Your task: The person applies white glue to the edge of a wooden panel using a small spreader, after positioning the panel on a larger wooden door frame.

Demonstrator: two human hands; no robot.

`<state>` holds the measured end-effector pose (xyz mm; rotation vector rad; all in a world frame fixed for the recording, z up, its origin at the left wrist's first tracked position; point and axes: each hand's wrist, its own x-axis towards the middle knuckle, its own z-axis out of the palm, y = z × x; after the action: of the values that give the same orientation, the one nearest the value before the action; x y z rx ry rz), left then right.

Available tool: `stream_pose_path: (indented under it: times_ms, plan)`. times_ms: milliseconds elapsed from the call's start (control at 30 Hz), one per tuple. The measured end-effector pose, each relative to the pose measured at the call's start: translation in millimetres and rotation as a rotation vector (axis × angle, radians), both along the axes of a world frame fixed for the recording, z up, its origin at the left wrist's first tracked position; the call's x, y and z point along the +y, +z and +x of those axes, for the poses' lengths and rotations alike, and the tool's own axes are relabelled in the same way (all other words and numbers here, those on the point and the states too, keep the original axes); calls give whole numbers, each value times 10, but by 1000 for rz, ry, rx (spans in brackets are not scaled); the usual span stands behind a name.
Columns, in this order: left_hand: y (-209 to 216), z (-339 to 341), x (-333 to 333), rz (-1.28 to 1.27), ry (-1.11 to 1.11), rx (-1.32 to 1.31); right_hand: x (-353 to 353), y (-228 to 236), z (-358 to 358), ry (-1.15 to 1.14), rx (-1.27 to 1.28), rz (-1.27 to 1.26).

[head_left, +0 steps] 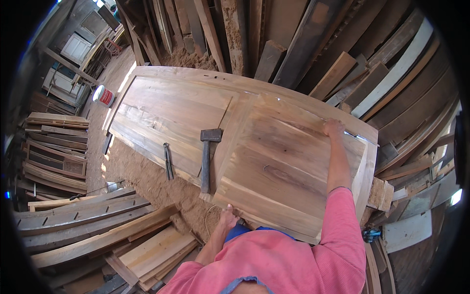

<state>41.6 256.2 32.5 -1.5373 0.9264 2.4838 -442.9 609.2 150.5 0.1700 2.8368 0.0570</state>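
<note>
A large wooden door [235, 112] with a moulded frame lies flat in front of me. A broad wooden panel [279, 157] with dark grain covers its right half. My right hand [334, 127] reaches across to the panel's far edge, fingers bent down over it. My left hand [228, 216] is at the door's near edge with its thumb up; its other fingers are partly hidden, seemingly curled round the edge. A hammer [206, 159] with a blocky head lies on the door left of the panel. Farther left rest dark metal pincers [168, 161], handles toward me.
Boards and planks [338, 73] lean in a dense row beyond the door and round to the right. Stacked timber [103, 235] lies at the near left, over sawdust-covered ground [139, 169]. A white and red bucket [103, 95] stands past the door's left end.
</note>
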Motion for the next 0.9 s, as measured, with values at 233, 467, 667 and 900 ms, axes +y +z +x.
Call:
stream_pose_path:
  times_ms: [233,467,667,900]
  plan:
    - [-40,-579,30,-10,23,-115,57,-262,-510,-16,-101,-8]
    - [-230,-814,-36,-10,34,-150,70,-539,-845,-46,-148,-16]
    - [-334,-849,-76,-47,-62,-285,32,-623,-860,-32,-122,3]
    - [-363,-811,-95,-7,-62,-198,31,-600,-846,5,-156,56]
